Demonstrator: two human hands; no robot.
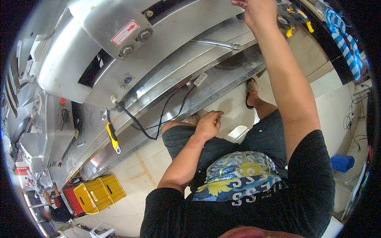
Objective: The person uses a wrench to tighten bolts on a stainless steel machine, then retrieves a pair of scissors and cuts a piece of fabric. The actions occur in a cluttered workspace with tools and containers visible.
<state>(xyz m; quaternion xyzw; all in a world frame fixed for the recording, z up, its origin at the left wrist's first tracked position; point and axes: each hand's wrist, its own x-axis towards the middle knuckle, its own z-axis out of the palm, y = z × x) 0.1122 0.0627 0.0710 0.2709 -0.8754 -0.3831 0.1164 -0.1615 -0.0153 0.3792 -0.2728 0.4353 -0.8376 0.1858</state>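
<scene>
the wrench (217,43) is glossy metal, the crates (94,189) smooth plastic.

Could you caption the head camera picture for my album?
Beside a metal machine: left hand near a knee, right hand up past a shiny wrench.

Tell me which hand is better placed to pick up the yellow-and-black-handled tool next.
Probably the left hand: it appears to hold nothing and is nearer the yellow-and-black-handled tool, on its own side. The right hand is stretched away, partly cut off at the top edge.
</scene>
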